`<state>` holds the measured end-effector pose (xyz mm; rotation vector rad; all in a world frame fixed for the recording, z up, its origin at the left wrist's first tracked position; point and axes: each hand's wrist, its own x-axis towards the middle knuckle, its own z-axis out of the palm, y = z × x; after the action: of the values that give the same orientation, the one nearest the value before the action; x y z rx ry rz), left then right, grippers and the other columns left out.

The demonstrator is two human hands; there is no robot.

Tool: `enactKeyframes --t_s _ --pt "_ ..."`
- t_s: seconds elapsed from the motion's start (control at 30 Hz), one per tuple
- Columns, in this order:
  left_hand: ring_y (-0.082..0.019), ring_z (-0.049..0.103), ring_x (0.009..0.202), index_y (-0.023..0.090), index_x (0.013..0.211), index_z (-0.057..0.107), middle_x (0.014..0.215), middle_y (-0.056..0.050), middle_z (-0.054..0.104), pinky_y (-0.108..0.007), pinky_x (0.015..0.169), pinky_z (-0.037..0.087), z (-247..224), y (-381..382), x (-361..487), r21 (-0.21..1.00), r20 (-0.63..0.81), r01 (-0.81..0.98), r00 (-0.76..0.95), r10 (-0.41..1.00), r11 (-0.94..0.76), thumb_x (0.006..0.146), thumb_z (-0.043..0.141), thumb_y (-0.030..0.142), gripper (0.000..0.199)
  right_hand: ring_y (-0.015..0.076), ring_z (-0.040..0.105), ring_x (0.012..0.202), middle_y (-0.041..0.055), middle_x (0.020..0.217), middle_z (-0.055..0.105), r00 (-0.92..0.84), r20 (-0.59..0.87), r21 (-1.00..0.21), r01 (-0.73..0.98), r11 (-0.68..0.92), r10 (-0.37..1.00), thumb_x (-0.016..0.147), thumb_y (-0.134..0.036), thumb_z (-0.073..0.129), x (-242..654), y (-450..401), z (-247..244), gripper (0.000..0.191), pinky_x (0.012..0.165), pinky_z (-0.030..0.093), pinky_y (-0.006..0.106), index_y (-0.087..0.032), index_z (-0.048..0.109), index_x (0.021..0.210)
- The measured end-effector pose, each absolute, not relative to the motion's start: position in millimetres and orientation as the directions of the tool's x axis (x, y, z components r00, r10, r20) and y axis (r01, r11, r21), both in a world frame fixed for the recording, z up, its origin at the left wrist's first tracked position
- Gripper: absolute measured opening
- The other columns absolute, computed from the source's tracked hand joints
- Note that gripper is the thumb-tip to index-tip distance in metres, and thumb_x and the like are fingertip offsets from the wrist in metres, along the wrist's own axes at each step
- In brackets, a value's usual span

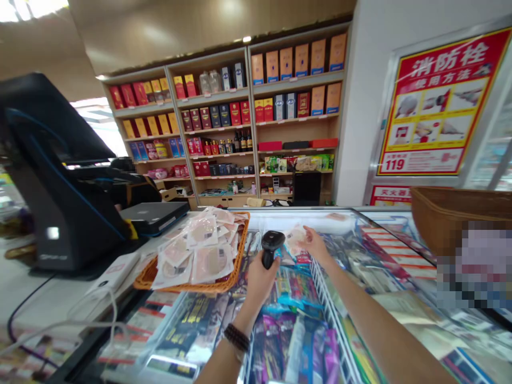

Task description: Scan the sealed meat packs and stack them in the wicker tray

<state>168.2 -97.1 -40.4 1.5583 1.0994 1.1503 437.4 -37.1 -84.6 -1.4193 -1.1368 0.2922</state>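
My left hand point(259, 280) is shut around the grip of a black handheld barcode scanner point(271, 248), whose head points up and away from me. A dark beaded bracelet point(236, 337) circles that wrist. My right hand point(315, 245) reaches out over the glass freezer top, its fingers on a clear plastic packet of pale food point(295, 240). The packet sits just beyond the scanner, and I cannot tell if it is pinched or only touched. A woven wicker basket point(188, 282) piled with several similar flat packets stands to the left of my left hand.
A black point-of-sale terminal point(52, 181) and a grey laptop point(154, 216) stand on the white counter point(60, 304) to the left. A person point(128, 186) is behind them. A brown basket point(448, 218) stands at right, beyond the glass-topped freezer point(384, 245). Shelves of boxed liquor point(224, 128) fill the back wall.
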Motion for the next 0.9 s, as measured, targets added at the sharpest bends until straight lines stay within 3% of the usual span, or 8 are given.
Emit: enactKeyframes --t_s 0.1,0.33,0.53,0.9 --pt "-0.015 0.061 0.051 0.019 0.095 0.068 0.064 0.003 0.060 -0.026 0.052 0.055 -40.7 -97.6 168.4 0.962 0.212 0.130 0.201 0.956 -0.241 0.085 0.078 0.044 0.029 0.0317 0.079 0.075 0.0057 0.076 0.081 0.544 0.383 -0.895 0.419 0.154 0.746 0.065 -0.058 0.087 433.8 -54.1 -87.0 0.045 0.076 0.066 0.045 -0.023 0.076 0.090" --pt "-0.014 0.058 0.049 0.018 0.097 0.070 0.064 0.005 0.057 -0.026 0.050 0.055 -32.3 -107.4 170.5 0.964 0.216 0.098 0.251 0.944 -0.247 0.083 0.081 0.041 0.029 0.0344 0.083 0.074 0.0054 0.070 0.080 0.563 0.258 -0.965 0.115 0.235 0.785 0.066 -0.074 0.087 413.4 -79.0 -88.4 0.052 0.078 0.072 0.050 -0.026 0.076 0.083" --pt "-0.013 0.053 0.047 0.019 0.096 0.066 0.055 0.008 0.051 -0.030 0.057 0.062 -31.2 -104.7 168.1 0.983 0.172 0.020 0.284 0.943 -0.185 0.082 0.080 0.046 0.034 0.0335 0.083 0.075 0.0055 0.069 0.079 0.536 0.234 -0.971 0.095 0.217 0.811 0.064 -0.075 0.087 408.6 -79.9 -86.7 0.054 0.078 0.073 0.048 -0.025 0.075 0.081" --pt "-0.010 0.048 0.042 0.019 0.091 0.065 0.054 0.009 0.051 -0.028 0.054 0.059 -30.2 -109.6 166.4 0.976 0.195 0.029 0.330 0.924 -0.217 0.079 0.079 0.045 0.032 0.0327 0.081 0.072 0.0039 0.065 0.076 0.559 0.276 -0.957 0.082 0.279 0.782 0.047 -0.090 0.085 410.4 -77.9 -86.4 0.073 0.079 0.073 0.051 -0.025 0.074 0.079"
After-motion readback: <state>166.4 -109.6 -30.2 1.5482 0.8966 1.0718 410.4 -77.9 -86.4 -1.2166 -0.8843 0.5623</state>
